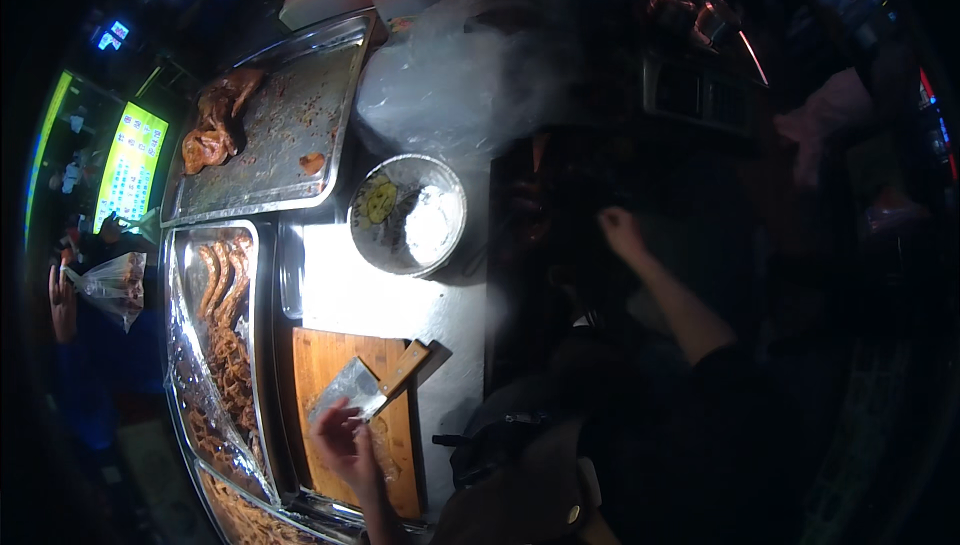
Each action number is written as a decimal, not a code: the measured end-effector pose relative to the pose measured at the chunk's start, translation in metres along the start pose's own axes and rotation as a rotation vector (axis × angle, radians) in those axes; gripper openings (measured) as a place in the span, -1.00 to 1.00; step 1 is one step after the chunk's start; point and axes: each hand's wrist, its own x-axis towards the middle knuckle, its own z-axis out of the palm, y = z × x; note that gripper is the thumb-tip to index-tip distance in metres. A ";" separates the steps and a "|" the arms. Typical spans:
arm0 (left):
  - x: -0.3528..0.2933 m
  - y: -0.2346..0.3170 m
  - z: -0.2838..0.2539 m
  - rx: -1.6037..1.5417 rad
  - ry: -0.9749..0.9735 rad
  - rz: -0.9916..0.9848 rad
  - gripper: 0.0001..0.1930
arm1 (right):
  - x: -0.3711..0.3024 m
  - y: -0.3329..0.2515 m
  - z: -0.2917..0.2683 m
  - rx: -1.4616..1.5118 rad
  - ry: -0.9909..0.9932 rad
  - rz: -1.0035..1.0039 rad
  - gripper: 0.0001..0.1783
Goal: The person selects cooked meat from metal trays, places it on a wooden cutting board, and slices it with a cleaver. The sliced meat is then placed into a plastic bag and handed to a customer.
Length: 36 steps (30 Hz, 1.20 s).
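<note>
My left hand [345, 445] hovers over a wooden cutting board [318, 355], its fingers loosely curved and apart, with nothing visible in them. Just beyond the fingertips lies a cleaver [352, 385] with a broad metal blade and a wooden handle [403, 367], resting slantwise on the board. My right hand [622, 230] is stretched forward into the dark area on the right. Its fingers look closed; shadow hides whether anything is in them.
Past the board, a round patterned bowl [370, 245] stands near clear plastic bags [450, 85]. A metal tray [285, 150] holds roasted meat [215, 125]; another holds strips and shreds of meat [230, 355] under plastic film. At far left, another person's hand [62, 300] holds a filled plastic bag [118, 285].
</note>
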 end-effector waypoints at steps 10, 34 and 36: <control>0.008 -0.023 0.258 0.005 -0.647 -0.319 -0.74 | 0.340 0.240 0.057 -0.120 0.128 -0.220 -0.54; 0.008 -0.022 0.342 0.008 -0.630 -0.393 -0.70 | 0.232 0.167 -0.033 0.641 0.186 0.095 -0.63; 0.005 -0.003 0.326 -0.041 -0.616 -0.311 -0.74 | 0.114 0.099 -0.038 0.517 -0.175 0.049 -0.64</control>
